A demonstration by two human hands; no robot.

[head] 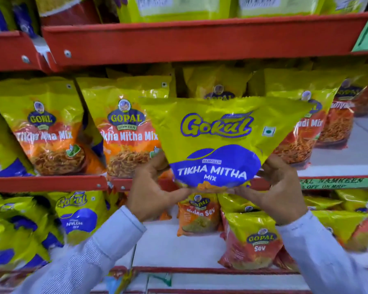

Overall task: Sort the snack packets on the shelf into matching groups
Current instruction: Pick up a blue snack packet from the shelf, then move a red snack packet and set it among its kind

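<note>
A yellow and blue Gokul Tikha Mitha Mix packet (217, 134) is held upright in front of the middle shelf. My left hand (152, 190) grips its lower left corner and my right hand (279, 190) grips its lower right corner. Behind it on the middle shelf stand yellow and orange Gopal Tikha Mitha Mix packets (128, 132), with another (48, 128) further left. A Gopal packet with a name ending in "Mix" (304, 132) stands behind at the right, partly hidden.
Red shelf rails (179, 43) cross above and below the middle row. On the lower shelf stand a Gokul Nylon Sev packet (79, 217), a Gopal Nylon Sev packet (198, 215) and a Gopal Sev packet (255, 242). A green price strip (336, 183) sits at right.
</note>
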